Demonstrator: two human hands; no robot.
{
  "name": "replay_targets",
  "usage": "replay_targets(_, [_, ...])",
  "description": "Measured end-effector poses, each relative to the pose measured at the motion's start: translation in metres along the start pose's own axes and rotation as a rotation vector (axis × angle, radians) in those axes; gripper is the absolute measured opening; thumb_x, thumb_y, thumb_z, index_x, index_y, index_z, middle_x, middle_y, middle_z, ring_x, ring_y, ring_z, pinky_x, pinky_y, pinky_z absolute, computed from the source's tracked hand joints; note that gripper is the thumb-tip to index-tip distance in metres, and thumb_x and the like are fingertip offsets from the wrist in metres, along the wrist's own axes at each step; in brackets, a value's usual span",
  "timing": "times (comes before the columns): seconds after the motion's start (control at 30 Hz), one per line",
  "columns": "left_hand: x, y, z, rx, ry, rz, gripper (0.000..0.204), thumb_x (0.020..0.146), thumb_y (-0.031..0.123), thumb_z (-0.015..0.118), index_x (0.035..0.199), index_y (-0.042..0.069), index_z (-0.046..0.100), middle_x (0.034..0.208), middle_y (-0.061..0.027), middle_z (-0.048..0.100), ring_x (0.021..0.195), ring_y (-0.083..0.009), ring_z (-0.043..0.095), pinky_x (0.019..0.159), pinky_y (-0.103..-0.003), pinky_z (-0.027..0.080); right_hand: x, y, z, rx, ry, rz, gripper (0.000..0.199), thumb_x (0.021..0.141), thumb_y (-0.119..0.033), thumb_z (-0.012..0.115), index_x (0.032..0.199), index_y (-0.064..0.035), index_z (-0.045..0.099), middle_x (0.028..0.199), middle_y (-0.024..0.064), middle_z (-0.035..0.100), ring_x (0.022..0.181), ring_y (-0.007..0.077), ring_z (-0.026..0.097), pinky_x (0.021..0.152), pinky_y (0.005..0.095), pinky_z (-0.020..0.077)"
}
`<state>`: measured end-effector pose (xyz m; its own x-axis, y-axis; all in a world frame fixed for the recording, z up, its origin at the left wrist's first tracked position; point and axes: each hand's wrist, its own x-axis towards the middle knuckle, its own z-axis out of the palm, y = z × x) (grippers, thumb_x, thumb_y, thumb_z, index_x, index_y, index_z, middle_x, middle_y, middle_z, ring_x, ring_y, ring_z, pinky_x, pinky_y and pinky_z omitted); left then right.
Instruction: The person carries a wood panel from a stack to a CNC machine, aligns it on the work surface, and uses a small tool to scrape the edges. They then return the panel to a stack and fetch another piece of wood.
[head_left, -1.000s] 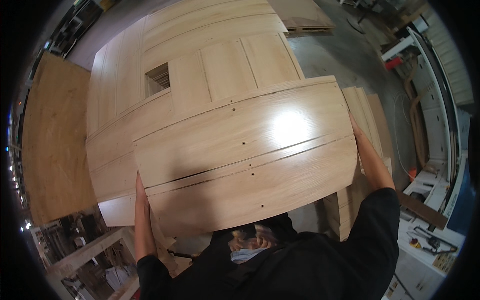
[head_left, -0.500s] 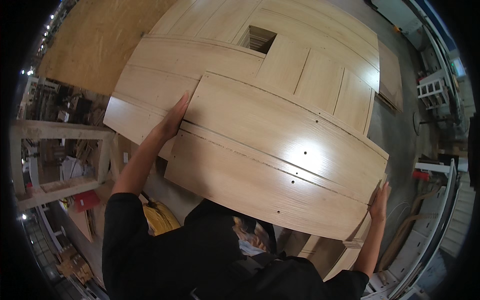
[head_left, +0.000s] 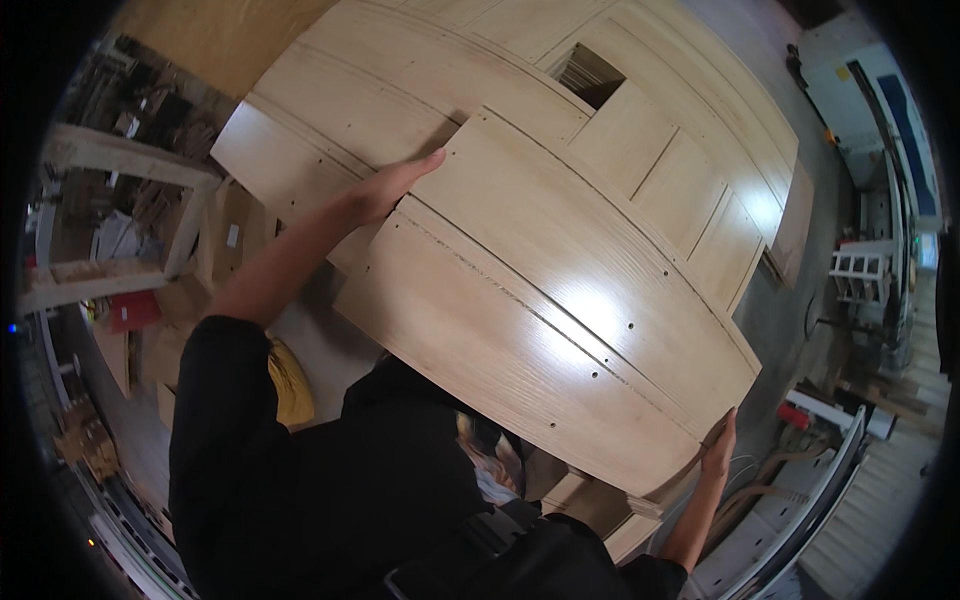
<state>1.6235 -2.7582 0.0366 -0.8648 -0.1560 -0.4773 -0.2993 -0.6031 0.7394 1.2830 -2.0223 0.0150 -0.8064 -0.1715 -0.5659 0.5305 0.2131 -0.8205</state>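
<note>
Two long light-wood panels lie edge to edge in front of me, a far panel (head_left: 545,215) and a near panel (head_left: 480,330). Small drilled holes dot both, and a thin dark gap or groove runs lengthwise between them. My left hand (head_left: 395,190) clasps their left end, thumb on top and the other fingers mostly hidden. At the right end my right hand (head_left: 718,450) grips the edge, its fingers partly out of sight. The panels slope across my view and rest over a stack of similar panels (head_left: 690,170); what supports their near side is hidden.
Among the stacked panels is a square opening (head_left: 590,75). A wooden frame (head_left: 110,155) stands at left, with a yellow bag (head_left: 290,385) on the floor nearby. To the right are a white rack (head_left: 862,275) and a long white machine edge (head_left: 800,510).
Both hands have turned the panels clockwise in view, left end farther away and right end nearer me. My head view has shifted too. The hold at both ends stays.
</note>
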Motion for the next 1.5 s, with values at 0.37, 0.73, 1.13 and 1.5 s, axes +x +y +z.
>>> replay_targets(0.37, [-0.040, -0.037, -0.019, 0.300, 0.317, 0.153, 0.080, 0.106, 0.064, 0.026, 0.160, 0.004, 0.027, 0.164, -0.0129, 0.030, 0.152, -0.0223, 0.027, 0.125, -0.037, 0.019, 0.030, -0.081, -0.004, -0.541, 0.361, -0.334, 0.068, 0.106, -0.055, 0.043, 0.142, 0.0019, 0.054, 0.146, 0.0151, 0.056, 0.131, 0.0253, 0.055, 0.110, 0.0374, 0.0404])
replay_targets(0.73, [-0.178, -0.151, 0.072, -0.748, 0.825, -0.020, 0.069, 0.108, 0.051, 0.037, 0.156, 0.001, 0.033, 0.161, -0.0103, 0.037, 0.148, -0.0233, 0.033, 0.122, -0.039, 0.025, 0.052, -0.194, 0.421, -1.062, -0.372, -0.872, 0.050, 0.107, -0.035, 0.053, 0.138, 0.0038, 0.058, 0.132, 0.0160, 0.066, 0.125, 0.0270, 0.061, 0.108, 0.0369, 0.0435])
replay_targets(1.13, [-0.168, -0.139, 0.065, -1.199, 0.503, 0.083, 0.080, 0.104, 0.067, 0.029, 0.157, 0.007, 0.033, 0.158, -0.0092, 0.043, 0.144, -0.0260, 0.040, 0.121, -0.042, 0.027, 0.074, -0.161, 0.673, -1.093, -1.012, 0.089, 0.093, 0.102, -0.072, 0.021, 0.157, 0.0031, 0.030, 0.159, 0.0165, 0.037, 0.145, 0.0275, 0.036, 0.121, 0.0374, 0.0281])
replay_targets(1.5, [-0.152, -0.129, 0.059, -1.260, 0.549, 0.035, 0.071, 0.107, 0.060, 0.030, 0.154, 0.007, 0.039, 0.153, -0.0078, 0.049, 0.140, -0.0239, 0.045, 0.119, -0.040, 0.030, 0.059, -0.155, 0.670, -1.037, -0.923, 0.077, 0.091, 0.103, -0.071, 0.022, 0.151, 0.0025, 0.042, 0.149, 0.0147, 0.050, 0.135, 0.0221, 0.049, 0.114, 0.0332, 0.0390])
